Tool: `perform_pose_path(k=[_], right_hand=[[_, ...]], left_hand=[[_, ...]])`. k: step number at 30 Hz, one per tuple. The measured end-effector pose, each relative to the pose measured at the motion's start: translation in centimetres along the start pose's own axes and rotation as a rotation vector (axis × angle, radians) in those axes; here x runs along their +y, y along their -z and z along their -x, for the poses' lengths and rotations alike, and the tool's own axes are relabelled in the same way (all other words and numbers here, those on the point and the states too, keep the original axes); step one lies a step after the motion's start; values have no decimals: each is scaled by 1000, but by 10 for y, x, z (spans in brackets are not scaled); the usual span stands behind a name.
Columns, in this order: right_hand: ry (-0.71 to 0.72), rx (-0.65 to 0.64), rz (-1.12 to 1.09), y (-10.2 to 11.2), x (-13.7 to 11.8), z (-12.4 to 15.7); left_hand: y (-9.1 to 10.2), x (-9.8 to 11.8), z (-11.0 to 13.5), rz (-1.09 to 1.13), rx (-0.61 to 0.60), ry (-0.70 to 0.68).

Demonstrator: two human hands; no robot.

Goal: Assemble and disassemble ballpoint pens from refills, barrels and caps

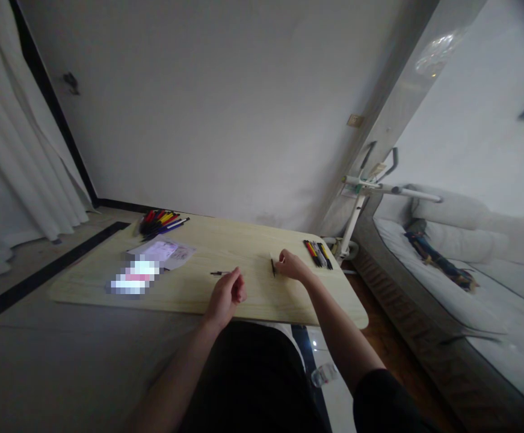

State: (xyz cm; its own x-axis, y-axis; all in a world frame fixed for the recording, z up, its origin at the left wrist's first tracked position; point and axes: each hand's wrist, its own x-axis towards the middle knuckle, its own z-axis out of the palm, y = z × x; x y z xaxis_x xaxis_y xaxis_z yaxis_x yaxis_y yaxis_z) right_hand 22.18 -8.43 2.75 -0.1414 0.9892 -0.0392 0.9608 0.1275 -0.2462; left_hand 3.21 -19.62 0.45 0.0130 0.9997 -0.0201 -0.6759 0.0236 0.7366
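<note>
My left hand (228, 296) is curled closed over the near part of a light wooden table (248, 300), pinching a thin dark pen part (219, 273) that sticks out to the left. My right hand (291, 265) rests on the table further right, fingers closed on a short dark pen piece (273, 267) that stands nearly upright. A small group of pens (317, 253) in red, yellow and black lies just right of my right hand. A larger pile of coloured pens (161, 222) lies at the table's far left corner.
Papers (165, 252) and a blurred packet (134, 277) lie on the table's left half. A white exercise machine (363, 198) stands beyond the table's right end, beside a grey sofa (446, 252). White curtains (13, 150) hang at the left. A plain wall is behind.
</note>
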Motion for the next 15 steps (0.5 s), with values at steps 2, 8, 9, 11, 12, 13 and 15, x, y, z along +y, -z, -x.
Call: perform_pose_path(k=[2,8,9,11,12,13,15], right_hand=[[3,1,-9,-1,-1,0],[21,9,-34,-2,-2,0],[25,12,-38,-2,-1,1],[32,16,-46,-3,-1,1],[35,18,-51,-3,0,1],[38,21,-55,-3,0,2],[42,25,-66,-4,1,2]], left_hand=[[0,0,0,-2,8,5],[-1,0,0,-5,20,14],[-1,0,0,-1,20,14],[-1,0,0,7,15,13],[-1,0,0,10,10,12],[-1,1,0,11,5,10],[-1,1,0,8,1,9]])
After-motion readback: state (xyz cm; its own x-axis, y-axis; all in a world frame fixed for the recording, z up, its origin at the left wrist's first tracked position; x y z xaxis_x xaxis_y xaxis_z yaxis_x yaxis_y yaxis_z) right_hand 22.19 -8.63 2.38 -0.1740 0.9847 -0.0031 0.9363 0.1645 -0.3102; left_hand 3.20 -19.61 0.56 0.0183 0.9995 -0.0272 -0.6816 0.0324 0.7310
